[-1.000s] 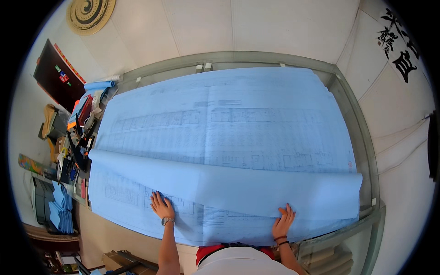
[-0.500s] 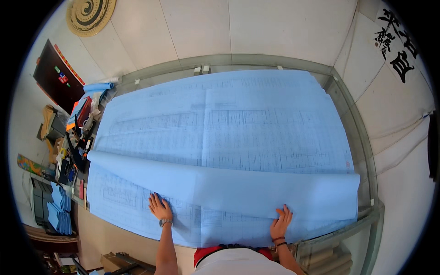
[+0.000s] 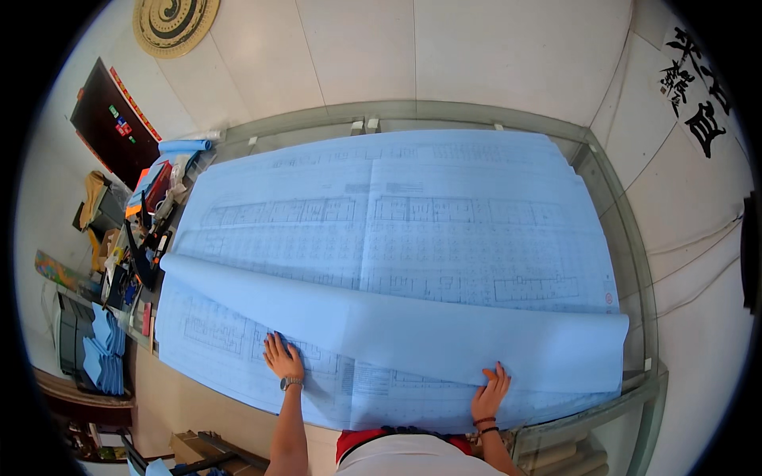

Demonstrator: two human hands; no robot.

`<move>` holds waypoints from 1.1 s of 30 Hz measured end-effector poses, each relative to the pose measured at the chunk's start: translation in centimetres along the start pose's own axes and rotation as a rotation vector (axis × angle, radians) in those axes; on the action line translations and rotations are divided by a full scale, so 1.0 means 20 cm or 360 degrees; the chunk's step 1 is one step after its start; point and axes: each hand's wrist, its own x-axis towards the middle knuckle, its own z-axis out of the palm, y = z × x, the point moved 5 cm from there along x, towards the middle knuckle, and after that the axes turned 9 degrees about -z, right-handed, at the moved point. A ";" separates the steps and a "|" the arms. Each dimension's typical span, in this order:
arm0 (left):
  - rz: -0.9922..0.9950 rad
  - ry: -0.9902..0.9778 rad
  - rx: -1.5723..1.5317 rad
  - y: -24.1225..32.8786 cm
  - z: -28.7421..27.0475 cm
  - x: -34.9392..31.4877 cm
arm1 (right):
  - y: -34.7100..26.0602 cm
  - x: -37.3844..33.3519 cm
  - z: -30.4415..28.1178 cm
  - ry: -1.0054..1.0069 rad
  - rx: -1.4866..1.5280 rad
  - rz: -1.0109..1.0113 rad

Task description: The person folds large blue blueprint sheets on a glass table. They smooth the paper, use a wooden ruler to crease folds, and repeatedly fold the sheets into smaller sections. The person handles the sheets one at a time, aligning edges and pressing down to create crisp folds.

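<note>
Evidently, the fingers of the left hand (image 3: 283,357) are laid flat and slightly parted on the printed blue sheet (image 3: 429,250), just beside the slanting edge of a folded-over flap (image 3: 468,329); nothing is held by them. The flap's near edge is touched by the right hand (image 3: 490,391), its fingers loosely extended; whether paper is pinched there cannot be told. The sheet is spread across a glass-topped table (image 3: 605,190), whose left end is crowded with tools and papers. The room is bounded by pale panelled walls (image 3: 492,55), and a dark door (image 3: 99,111) is seen at far left. Printing is covered by the flap, the fine lines cannot be read, and a round patterned disc (image 3: 175,24) is cut off above.
</note>
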 end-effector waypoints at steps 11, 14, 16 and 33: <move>0.0026 0.0027 -0.0003 0.01 0.00 0.00 | 0.02 -0.01 0.00 0.0001 -0.0016 -0.0004; 0.0019 0.0017 0.0019 0.00 0.00 -0.01 | 0.02 -0.02 0.00 0.0009 -0.0017 -0.0011; 0.0023 0.0017 0.0020 0.00 0.00 -0.01 | 0.02 -0.02 0.00 0.0020 -0.0027 -0.0018; 0.0021 0.0019 0.0041 0.00 0.01 0.00 | 0.02 -0.02 0.00 0.0038 -0.0052 -0.0027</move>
